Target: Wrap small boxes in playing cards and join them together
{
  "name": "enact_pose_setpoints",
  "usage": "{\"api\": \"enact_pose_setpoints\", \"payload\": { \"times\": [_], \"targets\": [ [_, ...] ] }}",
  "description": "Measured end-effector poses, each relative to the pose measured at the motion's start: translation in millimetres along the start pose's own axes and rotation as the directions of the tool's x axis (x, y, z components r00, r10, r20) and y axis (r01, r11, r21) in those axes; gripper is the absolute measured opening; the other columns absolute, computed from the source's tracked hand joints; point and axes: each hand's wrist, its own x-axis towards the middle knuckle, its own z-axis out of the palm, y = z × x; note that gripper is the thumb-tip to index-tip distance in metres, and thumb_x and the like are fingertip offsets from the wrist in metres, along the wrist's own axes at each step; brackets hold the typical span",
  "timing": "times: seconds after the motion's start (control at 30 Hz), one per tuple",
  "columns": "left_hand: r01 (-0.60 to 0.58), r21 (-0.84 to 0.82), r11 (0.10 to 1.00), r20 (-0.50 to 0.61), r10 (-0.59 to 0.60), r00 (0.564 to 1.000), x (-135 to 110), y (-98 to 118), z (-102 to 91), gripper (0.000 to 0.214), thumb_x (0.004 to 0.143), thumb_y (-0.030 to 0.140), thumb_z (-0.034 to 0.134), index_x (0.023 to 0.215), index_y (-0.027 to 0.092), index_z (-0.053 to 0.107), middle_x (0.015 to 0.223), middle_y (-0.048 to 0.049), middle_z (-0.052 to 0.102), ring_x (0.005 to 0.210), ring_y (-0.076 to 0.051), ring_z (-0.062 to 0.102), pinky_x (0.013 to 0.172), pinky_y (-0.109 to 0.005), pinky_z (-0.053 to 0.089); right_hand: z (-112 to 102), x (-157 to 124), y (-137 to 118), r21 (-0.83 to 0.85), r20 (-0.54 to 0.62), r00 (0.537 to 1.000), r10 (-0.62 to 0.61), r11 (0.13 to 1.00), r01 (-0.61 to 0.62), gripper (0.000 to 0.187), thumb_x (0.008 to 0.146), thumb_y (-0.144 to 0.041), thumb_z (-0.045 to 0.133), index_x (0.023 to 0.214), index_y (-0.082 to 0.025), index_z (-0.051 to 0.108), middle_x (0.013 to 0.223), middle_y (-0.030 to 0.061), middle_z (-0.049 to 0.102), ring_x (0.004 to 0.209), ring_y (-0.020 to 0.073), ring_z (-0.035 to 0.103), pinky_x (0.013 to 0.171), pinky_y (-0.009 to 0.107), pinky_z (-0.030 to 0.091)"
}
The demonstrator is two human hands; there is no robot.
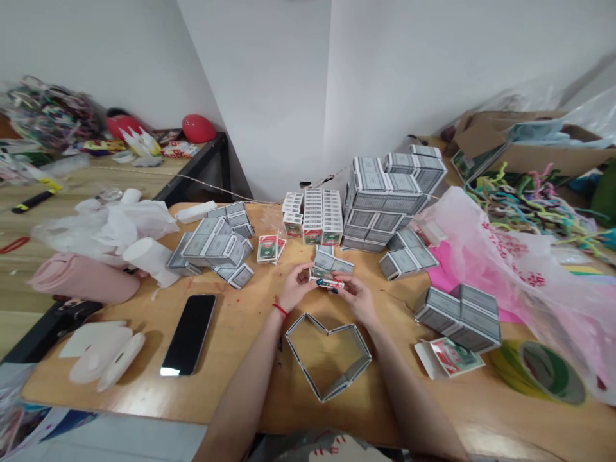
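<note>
In the middle of the table, my left hand [295,289] and my right hand [357,298] pinch a small green, red and white playing card box [325,276] from both ends. Just behind it lie grey patterned box pieces [332,258], partly hidden by the held box; whether they touch it I cannot tell. Between my forearms stands a heart-shaped frame [299,367] made of grey patterned panels. Beyond my hands are two loose card boxes [267,249] and several upright stacks of card boxes [313,215].
Tall grey box stacks [373,202] stand behind right, with another grey pile [214,242] at left. A black phone [188,333] lies left of my arm. To the right are an opened card box [455,357], a yellow tape roll [510,372] and a pink plastic bag [486,244].
</note>
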Motion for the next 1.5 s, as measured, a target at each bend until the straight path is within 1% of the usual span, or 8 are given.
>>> {"api": "enact_pose_setpoints", "payload": {
  "times": [0.23, 0.43, 0.73, 0.93, 1.1, 1.2, 1.37, 1.5],
  "targets": [
    [0.016, 0.002, 1.0, 0.002, -0.016, 1.0, 1, -5, -1.3, 0.051, 0.057, 0.026, 0.072, 0.104, 0.016, 0.054, 0.101, -0.0086, 0.06, 0.091, -0.019, 0.057, 0.084, -0.034, 0.044, 1, -2, 6, -0.065, -0.044, 0.999, -0.021, 0.998, 0.019, 0.012, 0.068, -0.027, 0.066, 0.078, -0.02, 0.064, 0.101, 0.0042, 0.063, 0.057, 0.0115, 0.061, 0.054, 0.028, 0.052],
    [0.013, -0.034, 0.999, 0.017, -0.012, 1.0, 0, -2, -1.1, 0.052, 0.057, 0.025, 0.073, 0.104, 0.016, 0.054, 0.107, -0.0089, 0.058, 0.096, -0.019, 0.056, 0.088, -0.035, 0.042, -3, -3, 10, -0.197, -0.102, 0.993, -0.061, 0.98, 0.04, 0.009, 0.07, -0.028, 0.062, 0.071, -0.02, 0.066, 0.093, 0.0032, 0.065, 0.04, 0.0046, 0.047, 0.038, 0.021, 0.04],
    [-0.015, -0.01, 1.0, 0.082, 0.016, 0.996, -2, 1, -1.2, 0.051, 0.058, 0.023, 0.073, 0.105, 0.016, 0.052, 0.113, -0.0097, 0.053, 0.096, -0.019, 0.054, 0.085, -0.031, 0.043, -7, -2, 13, -0.37, -0.169, 0.978, -0.123, 0.928, 0.052, 0.011, 0.068, -0.029, 0.062, 0.067, -0.019, 0.065, 0.076, 0.0023, 0.065, 0.069, 0.0139, 0.056, 0.06, 0.024, 0.042],
    [-0.042, -0.034, 0.999, 0.156, 0.047, 0.987, -2, 0, -4.4, 0.044, 0.058, 0.02, 0.073, 0.099, 0.017, 0.058, 0.122, -0.0103, 0.046, 0.109, -0.023, 0.047, 0.09, -0.033, 0.039, -13, -1, 14, -0.148, -0.183, 0.983, 0.027, 0.987, -0.054, 0.021, 0.07, -0.037, 0.061, 0.07, -0.016, 0.059, 0.043, -0.0054, 0.049, 0.035, 0.0058, 0.036, 0.038, 0.02, 0.031],
    [-0.056, -0.052, 0.997, 0.272, 0.068, 0.96, -1, -2, -7.1, 0.041, 0.058, 0.018, 0.072, 0.097, 0.016, 0.06, 0.12, -0.0114, 0.046, 0.109, -0.024, 0.046, 0.088, -0.032, 0.04, -18, 3, 10, 0.231, -0.206, 0.975, 0.081, 0.972, -0.032, 0.019, 0.065, -0.032, 0.068, 0.068, -0.019, 0.055, 0.075, 0.0022, 0.064, 0.066, 0.0125, 0.062, 0.06, 0.025, 0.049],
    [-0.035, -0.072, 0.997, 0.293, 0.055, 0.954, -1, -2, -9.3, 0.041, 0.057, 0.017, 0.073, 0.096, 0.016, 0.061, 0.121, -0.0113, 0.045, 0.109, -0.024, 0.045, 0.088, -0.032, 0.039, -19, 4, 9, 0.307, -0.231, 0.971, 0.061, 0.952, 0.013, 0.019, 0.066, -0.031, 0.068, 0.069, -0.02, 0.052, 0.086, 0.0026, 0.064, 0.087, 0.0171, 0.063, 0.07, 0.027, 0.049],
    [-0.001, -0.134, 0.991, 0.286, 0.039, 0.957, -1, 0, -14.2, 0.039, 0.055, 0.016, 0.074, 0.093, 0.017, 0.063, 0.119, -0.0091, 0.049, 0.111, -0.024, 0.044, 0.092, -0.032, 0.034, -17, 5, 12, 0.214, -0.259, 0.966, -0.016, 0.974, 0.073, 0.023, 0.067, -0.034, 0.066, 0.07, -0.02, 0.048, 0.092, 0.0041, 0.063, 0.093, 0.02, 0.061, 0.055, 0.02, 0.044],
    [-0.041, -0.171, 0.984, 0.264, 0.086, 0.961, 0, 2, -17.0, 0.03, 0.055, 0.017, 0.074, 0.084, 0.017, 0.065, 0.116, -0.0082, 0.053, 0.114, -0.024, 0.041, 0.095, -0.033, 0.03, -14, 5, 19, -0.019, -0.268, 0.962, -0.06, 0.998, 0.057, 0.026, 0.071, -0.041, 0.06, 0.073, -0.02, 0.045, 0.095, 0.0059, 0.062, 0.078, 0.0173, 0.062, 0.05, 0.022, 0.044]
  ]
}}
